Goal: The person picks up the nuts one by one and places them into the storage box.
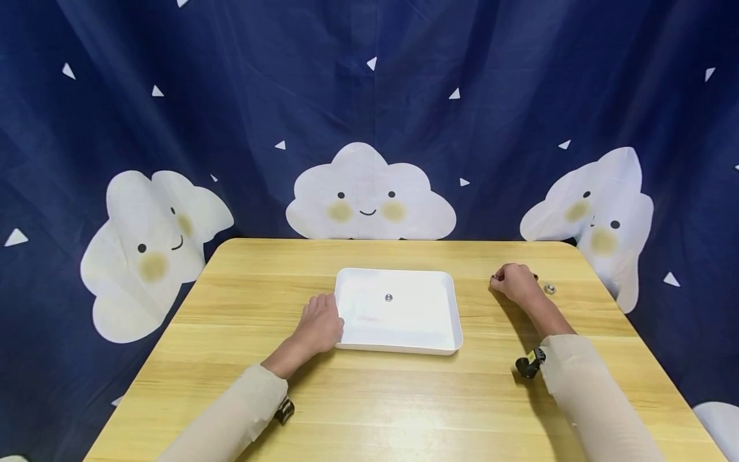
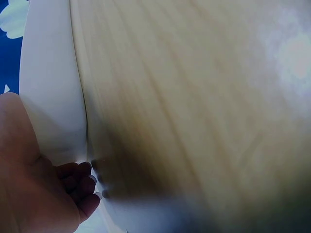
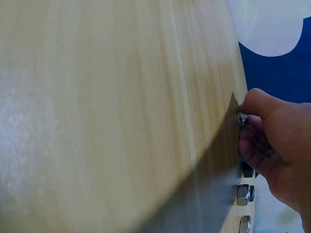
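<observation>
The loose cream fabric left sleeve has a small black device at its cuff; the matching right sleeve, a black wrist unit with a yellow patch.

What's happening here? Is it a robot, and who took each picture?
No robot here! The left grip and right grip are a person's own bare hands. The wide picture comes from a camera on the person's head; the others come from a camera on each wrist. On the wood-coloured table sits a white tray with a small metal piece inside. The left grip holds the tray's left edge. The right grip seems to pinch a tiny shiny thing, with nut-like pieces nearby.
</observation>
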### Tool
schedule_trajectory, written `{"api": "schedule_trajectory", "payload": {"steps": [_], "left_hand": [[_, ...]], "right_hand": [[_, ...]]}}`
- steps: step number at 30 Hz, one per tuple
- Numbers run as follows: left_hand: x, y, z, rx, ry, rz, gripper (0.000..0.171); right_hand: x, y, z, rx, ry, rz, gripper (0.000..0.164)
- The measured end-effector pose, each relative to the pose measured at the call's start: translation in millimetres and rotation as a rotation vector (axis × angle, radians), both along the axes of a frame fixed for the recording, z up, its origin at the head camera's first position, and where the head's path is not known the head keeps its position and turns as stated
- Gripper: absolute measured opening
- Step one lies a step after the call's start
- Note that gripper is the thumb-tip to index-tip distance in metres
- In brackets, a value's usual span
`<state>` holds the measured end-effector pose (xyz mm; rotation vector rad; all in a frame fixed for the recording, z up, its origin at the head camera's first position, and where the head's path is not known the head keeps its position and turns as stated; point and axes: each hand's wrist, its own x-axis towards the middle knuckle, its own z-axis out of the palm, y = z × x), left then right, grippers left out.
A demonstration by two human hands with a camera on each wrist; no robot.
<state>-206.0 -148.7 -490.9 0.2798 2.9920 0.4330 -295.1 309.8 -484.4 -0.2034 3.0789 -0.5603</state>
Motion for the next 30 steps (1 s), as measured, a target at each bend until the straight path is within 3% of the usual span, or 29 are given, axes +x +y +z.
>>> {"api": "schedule_trajectory", "payload": {"steps": [8,16,30], "left_hand": [[1.5,0.5,0.0,0.006,0.009,-0.007,0.03],[1.0,0.4,-0.1,-0.001,-0.005,0.001,0.032],[0.8,0.7,-0.8,0.0,0.009,0.0,0.029]], "right_hand": [[2.3,4.1,-2.1,-0.073,0.051,-0.05,0.018],[3.5,4.4,-1.3,-0.149,0.076,-0.058,0.025],[5.5,-0.4,0.8,-0.185,0.008,-0.046,0.026]]}}
